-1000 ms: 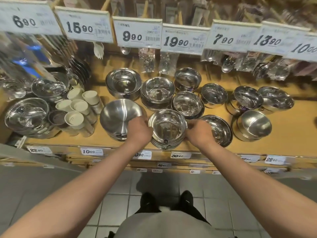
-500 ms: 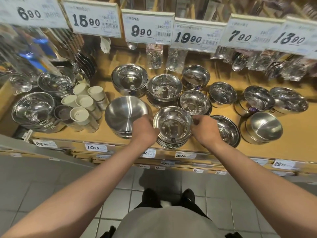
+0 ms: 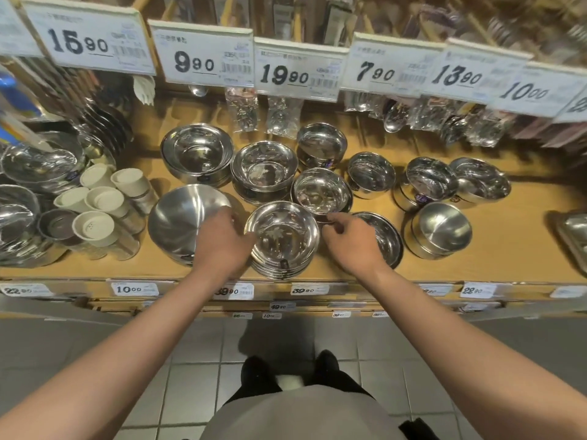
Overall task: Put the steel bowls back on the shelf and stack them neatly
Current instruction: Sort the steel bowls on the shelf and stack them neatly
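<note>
Right at the front edge of the wooden shelf (image 3: 524, 236) sits a stack of steel bowls (image 3: 282, 239), the top one upright and shiny inside. Both hands flank it. The left hand (image 3: 222, 246) is at the stack's left rim, its fingers (image 3: 246, 239) loosely curled and just touching or nearly touching the rim; whether they actually grip it I cannot tell. The right hand (image 3: 352, 242) hovers at the stack's right side, fingers (image 3: 333, 217) curled inward with the tips near the rim of the smaller bowl (image 3: 322, 192) just behind, holding nothing that shows. Both forearms reach forward and slightly inward from the bottom corners. Just left of the stack a large matte bowl (image 3: 181, 220) leans tilted, partly behind the left hand; to the right lies a shallow dish (image 3: 386, 239). More bowls stand farther back, white cups (image 3: 104, 201) are grouped to the left, and price tags (image 3: 203, 55) hang above.
</note>
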Demonstrator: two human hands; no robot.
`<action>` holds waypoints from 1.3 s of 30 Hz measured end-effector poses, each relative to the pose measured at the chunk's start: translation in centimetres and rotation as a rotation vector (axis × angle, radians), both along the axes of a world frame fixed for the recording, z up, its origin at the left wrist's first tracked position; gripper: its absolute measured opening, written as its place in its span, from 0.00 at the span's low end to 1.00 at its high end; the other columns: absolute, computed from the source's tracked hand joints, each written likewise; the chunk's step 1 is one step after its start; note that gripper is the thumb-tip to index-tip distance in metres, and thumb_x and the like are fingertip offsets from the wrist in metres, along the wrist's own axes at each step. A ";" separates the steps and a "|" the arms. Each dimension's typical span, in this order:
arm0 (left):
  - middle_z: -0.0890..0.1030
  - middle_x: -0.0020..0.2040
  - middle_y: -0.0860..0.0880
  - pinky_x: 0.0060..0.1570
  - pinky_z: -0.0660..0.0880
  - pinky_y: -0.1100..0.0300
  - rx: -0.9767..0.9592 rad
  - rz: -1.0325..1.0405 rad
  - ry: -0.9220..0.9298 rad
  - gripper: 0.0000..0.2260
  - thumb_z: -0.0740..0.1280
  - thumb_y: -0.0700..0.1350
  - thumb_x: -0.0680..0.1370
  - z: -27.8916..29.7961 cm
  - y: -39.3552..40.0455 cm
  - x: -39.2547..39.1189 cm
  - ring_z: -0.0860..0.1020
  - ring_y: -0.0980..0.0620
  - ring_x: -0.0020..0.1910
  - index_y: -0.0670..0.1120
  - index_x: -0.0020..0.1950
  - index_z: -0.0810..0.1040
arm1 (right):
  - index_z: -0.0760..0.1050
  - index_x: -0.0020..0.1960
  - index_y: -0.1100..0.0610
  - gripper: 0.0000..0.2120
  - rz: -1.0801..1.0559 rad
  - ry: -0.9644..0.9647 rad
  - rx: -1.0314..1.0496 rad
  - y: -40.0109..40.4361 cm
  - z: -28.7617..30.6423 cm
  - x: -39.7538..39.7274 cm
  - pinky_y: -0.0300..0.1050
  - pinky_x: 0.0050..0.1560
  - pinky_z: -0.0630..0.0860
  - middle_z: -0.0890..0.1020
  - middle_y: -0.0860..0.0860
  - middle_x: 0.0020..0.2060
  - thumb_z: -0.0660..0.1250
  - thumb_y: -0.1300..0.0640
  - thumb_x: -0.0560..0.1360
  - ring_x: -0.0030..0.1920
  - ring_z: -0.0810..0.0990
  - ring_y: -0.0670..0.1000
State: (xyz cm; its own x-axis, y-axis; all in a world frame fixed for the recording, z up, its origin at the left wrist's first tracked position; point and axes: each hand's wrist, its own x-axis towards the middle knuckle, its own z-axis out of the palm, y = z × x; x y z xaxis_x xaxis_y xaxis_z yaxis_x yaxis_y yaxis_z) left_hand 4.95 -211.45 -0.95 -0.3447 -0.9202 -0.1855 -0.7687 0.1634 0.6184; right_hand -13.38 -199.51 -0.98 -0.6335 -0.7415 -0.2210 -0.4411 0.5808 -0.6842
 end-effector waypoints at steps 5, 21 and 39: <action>0.80 0.47 0.49 0.43 0.74 0.58 -0.094 -0.032 0.143 0.11 0.73 0.43 0.76 2.8 0.9 -1.9 0.78 0.51 0.43 0.45 0.56 0.78 | 0.82 0.56 0.48 0.09 -0.292 -0.214 -0.212 5.7 0.4 -5.2 0.39 0.38 0.77 0.85 0.45 0.39 0.64 0.55 0.80 0.37 0.80 0.42; 0.83 0.57 0.41 0.48 0.74 0.57 0.261 -0.008 -0.476 0.21 0.60 0.53 0.82 0.7 14.3 -17.4 0.81 0.41 0.55 0.38 0.64 0.76 | 0.79 0.61 0.52 0.13 -0.403 -0.372 -0.170 18.9 -5.2 -24.6 0.52 0.51 0.78 0.83 0.51 0.54 0.64 0.47 0.81 0.50 0.82 0.53; 0.87 0.46 0.39 0.39 0.79 0.53 0.464 0.442 0.155 0.10 0.67 0.44 0.80 -2.4 13.6 -21.5 0.85 0.38 0.50 0.38 0.49 0.82 | 0.75 0.51 0.48 0.06 -0.136 -0.747 -0.077 14.3 -5.3 -26.5 0.42 0.42 0.84 0.85 0.49 0.48 0.72 0.53 0.78 0.47 0.87 0.51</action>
